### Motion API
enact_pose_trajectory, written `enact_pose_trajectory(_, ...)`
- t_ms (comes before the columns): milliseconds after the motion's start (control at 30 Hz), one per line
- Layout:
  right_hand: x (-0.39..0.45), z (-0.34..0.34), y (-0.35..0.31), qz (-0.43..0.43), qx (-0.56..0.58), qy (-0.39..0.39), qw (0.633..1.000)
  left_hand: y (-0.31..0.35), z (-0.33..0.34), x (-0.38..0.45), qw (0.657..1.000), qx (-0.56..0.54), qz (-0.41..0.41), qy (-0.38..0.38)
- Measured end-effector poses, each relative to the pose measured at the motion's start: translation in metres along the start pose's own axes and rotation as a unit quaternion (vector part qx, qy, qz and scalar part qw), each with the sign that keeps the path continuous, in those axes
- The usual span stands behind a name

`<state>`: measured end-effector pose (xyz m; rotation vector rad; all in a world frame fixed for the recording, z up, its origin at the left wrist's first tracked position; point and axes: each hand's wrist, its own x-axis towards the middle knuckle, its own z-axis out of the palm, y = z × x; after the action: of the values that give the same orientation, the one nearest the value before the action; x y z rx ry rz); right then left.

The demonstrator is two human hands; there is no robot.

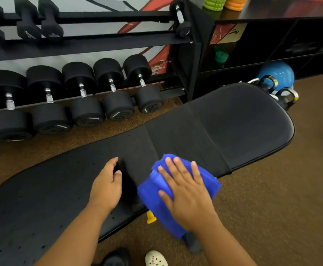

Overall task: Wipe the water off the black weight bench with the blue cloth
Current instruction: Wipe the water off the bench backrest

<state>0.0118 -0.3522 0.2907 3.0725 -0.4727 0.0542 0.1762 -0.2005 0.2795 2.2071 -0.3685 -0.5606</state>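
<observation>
The black weight bench (233, 121) runs from the lower left to the upper right of the view. Small dark drops speckle its near left part. A folded blue cloth (156, 191) lies on the bench's near edge at the middle and hangs partly over it. My right hand (185, 191) presses flat on the cloth with fingers spread and straight. Just to the left of the cloth, my left hand (106, 187) rests on the bench with loosely curled fingers and holds nothing.
A rack of black dumbbells (83, 96) stands behind the bench on the left. A black shelf unit (252, 45) stands at the back right, with a blue kettlebell (276, 75) below it. A yellow knob (150, 217) shows under the bench edge. Brown floor (281, 198) lies to the right.
</observation>
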Motion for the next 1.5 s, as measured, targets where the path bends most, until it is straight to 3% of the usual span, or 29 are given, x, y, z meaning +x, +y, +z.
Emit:
enact_pose_trajectory(133,0.010,0.000,-0.019,0.124,0.037,0.009,0.992,-0.001,-0.001,0.001,1.000,-0.014,-0.007,-0.001)
enact_pose_trajectory(333,-0.037,0.013,-0.015,0.052,0.010,0.024,0.998,0.000,0.002,0.002,1.000,0.006,-0.006,0.004)
enact_pose_trajectory(533,-0.019,0.011,-0.024,0.140,0.022,0.056,0.988,0.002,0.004,0.002,0.999,0.043,-0.002,0.020)
enact_pose_trajectory(733,-0.021,0.022,-0.013,0.087,0.018,0.082,0.993,0.008,0.011,0.000,0.996,0.088,-0.005,0.030)
enact_pose_trajectory(800,-0.038,0.027,0.000,0.151,0.033,0.121,0.981,0.010,0.012,-0.001,0.995,0.094,-0.005,0.027)
enact_pose_trajectory(867,-0.042,0.032,0.009,0.240,0.081,0.158,0.954,0.009,0.011,0.000,0.995,0.097,-0.005,0.024)
enact_pose_trajectory(933,-0.033,0.038,0.003,0.302,0.202,0.196,0.911,0.008,0.012,0.002,0.995,0.097,-0.004,0.023)
enact_pose_trajectory(1033,-0.017,0.041,-0.042,0.366,0.445,0.260,0.775,0.009,0.015,-0.001,0.995,0.094,-0.008,0.022)
enact_pose_trajectory(1100,-0.014,0.040,-0.079,0.386,0.545,0.265,0.695,0.009,0.018,-0.004,0.995,0.099,-0.006,0.022)
enact_pose_trajectory(1233,-0.006,0.033,-0.075,0.440,0.624,0.252,0.594,0.008,0.016,-0.004,0.994,0.109,-0.003,0.007)
enact_pose_trajectory(1433,-0.006,0.029,-0.042,0.453,0.651,0.260,0.551,0.008,0.011,-0.002,0.995,0.103,-0.005,-0.010)
enact_pose_trajectory(1500,-0.001,0.034,-0.059,0.467,0.612,0.259,0.583,0.008,0.013,-0.003,0.995,0.102,-0.001,-0.008)
